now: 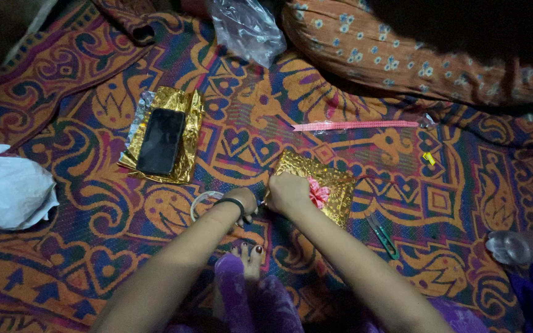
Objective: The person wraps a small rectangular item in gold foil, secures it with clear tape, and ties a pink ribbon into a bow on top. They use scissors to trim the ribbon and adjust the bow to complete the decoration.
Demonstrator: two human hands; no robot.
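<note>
Head view, right hand (288, 192) curled into a fist pressing on the gold foil-wrapped box (331, 185) with its pink paper flower (318, 193), on the patterned blanket (260, 117), left hand (248, 206) beside a tape roll (203, 202), grip hidden, cannot tell, green thread snips (382, 235) nearby, phone (161, 141) on gold foil sheets (189, 123)

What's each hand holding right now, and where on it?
The right hand presses the gold-wrapped box at its left edge. The left hand is mostly hidden; its hold cannot be told.
</note>
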